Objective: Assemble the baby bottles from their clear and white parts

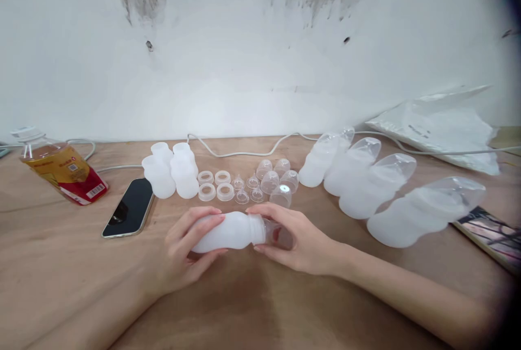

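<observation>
Forearms [386, 279] sit nearest me; L hand [179, 252] + R hand [305, 236] clamp milky btl [234, 230] btwn them; wood tabletop [252, 312] below grip, stained wht wall [244, 68] beyond.

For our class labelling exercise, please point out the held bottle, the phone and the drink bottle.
Held bottle [235, 230], head view: middle of its white body.
Phone [128, 208], head view: middle of its dark screen.
Drink bottle [67, 172], head view: its red and yellow label.

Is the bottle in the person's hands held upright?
No, the white bottle is held sideways, left hand at its base, right hand at its capped end.
</observation>
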Motion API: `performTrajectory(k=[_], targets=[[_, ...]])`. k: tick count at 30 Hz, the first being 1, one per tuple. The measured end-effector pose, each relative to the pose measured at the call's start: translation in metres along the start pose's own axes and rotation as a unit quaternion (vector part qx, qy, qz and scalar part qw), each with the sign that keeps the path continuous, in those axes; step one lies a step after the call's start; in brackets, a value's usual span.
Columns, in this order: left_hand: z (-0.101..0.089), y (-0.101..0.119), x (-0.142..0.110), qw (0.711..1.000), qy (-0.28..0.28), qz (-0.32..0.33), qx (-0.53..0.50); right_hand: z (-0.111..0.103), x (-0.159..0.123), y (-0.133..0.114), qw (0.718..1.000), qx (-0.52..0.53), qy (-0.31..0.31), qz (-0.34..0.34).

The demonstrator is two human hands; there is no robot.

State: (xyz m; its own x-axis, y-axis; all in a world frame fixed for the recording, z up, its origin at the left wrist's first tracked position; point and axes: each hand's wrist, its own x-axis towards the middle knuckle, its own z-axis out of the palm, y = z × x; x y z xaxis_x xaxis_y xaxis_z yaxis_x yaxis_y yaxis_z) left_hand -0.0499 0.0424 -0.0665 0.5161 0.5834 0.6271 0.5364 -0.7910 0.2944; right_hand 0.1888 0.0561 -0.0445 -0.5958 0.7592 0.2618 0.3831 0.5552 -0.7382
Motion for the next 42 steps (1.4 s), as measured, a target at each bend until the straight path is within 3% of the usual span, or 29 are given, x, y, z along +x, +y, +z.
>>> performTrajectory(k=[5, 9, 12, 16, 18, 20, 22, 25, 27, 29, 30, 31, 32, 33, 34, 36, 38, 40, 42], targets=[[0.000, 0.001, 0.003, 0.998, 0.004, 0.065, 0.026, 0.004, -0.002, -0.003, 0.995, 0.068, 0.003, 0.075], [0.000, 0.003, 0.001, 0.992, 0.014, 0.112, 0.052, 0.005, -0.003, -0.011, 0.955, 0.226, -0.048, 0.186], [0.002, 0.005, 0.000, 0.990, 0.017, 0.125, 0.066, 0.004, -0.002, -0.016, 0.899, 0.343, -0.071, 0.262], [0.002, 0.004, -0.002, 0.984, 0.034, 0.155, 0.077, 0.001, 0.003, -0.020, 0.776, 0.459, -0.134, 0.412], [0.000, 0.003, -0.003, 0.981, 0.036, 0.173, 0.085, 0.000, 0.004, -0.022, 0.724, 0.491, -0.164, 0.455], [-0.001, 0.003, -0.004, 0.977, 0.031, 0.191, 0.093, 0.000, 0.005, -0.023, 0.698, 0.503, -0.184, 0.476], [-0.001, 0.005, -0.004, 0.974, 0.040, 0.201, 0.099, -0.001, 0.005, -0.023, 0.689, 0.498, -0.213, 0.482], [0.001, 0.012, -0.005, 0.979, 0.064, 0.170, 0.089, -0.006, 0.004, -0.023, 0.720, 0.470, -0.264, 0.437], [0.001, 0.015, -0.006, 0.989, 0.069, 0.111, 0.066, -0.013, 0.003, -0.023, 0.784, 0.413, -0.278, 0.371], [0.000, 0.014, -0.006, 0.997, 0.057, 0.032, 0.030, -0.022, 0.002, -0.021, 0.896, 0.274, -0.194, 0.291], [-0.001, 0.012, -0.005, 0.998, 0.051, -0.016, 0.010, -0.025, 0.001, -0.018, 0.949, 0.164, -0.108, 0.246], [-0.002, 0.008, -0.005, 0.996, 0.047, -0.069, -0.008, -0.028, -0.001, -0.013, 0.980, 0.032, -0.003, 0.199], [-0.003, 0.003, -0.004, 0.991, 0.042, -0.127, -0.029, -0.029, -0.002, -0.007, 0.978, -0.103, 0.094, 0.154], [-0.003, -0.002, -0.003, 0.980, 0.038, -0.188, -0.056, -0.029, -0.003, 0.000, 0.954, -0.222, 0.163, 0.120], [-0.003, -0.007, -0.002, 0.964, 0.036, -0.245, -0.094, -0.028, -0.005, 0.008, 0.925, -0.312, 0.191, 0.104], [-0.001, -0.016, 0.001, 0.924, 0.035, -0.328, -0.195, -0.024, -0.008, 0.021, 0.887, -0.415, 0.169, 0.114], [0.003, -0.021, 0.003, 0.885, 0.037, -0.356, -0.297, -0.019, -0.010, 0.027, 0.874, -0.451, 0.112, 0.142], [0.005, -0.021, 0.005, 0.861, 0.041, -0.360, -0.358, -0.016, -0.011, 0.023, 0.879, -0.441, 0.076, 0.163], [0.006, -0.018, 0.006, 0.849, 0.042, -0.358, -0.386, -0.015, -0.010, 0.013, 0.912, -0.365, 0.078, 0.169]])
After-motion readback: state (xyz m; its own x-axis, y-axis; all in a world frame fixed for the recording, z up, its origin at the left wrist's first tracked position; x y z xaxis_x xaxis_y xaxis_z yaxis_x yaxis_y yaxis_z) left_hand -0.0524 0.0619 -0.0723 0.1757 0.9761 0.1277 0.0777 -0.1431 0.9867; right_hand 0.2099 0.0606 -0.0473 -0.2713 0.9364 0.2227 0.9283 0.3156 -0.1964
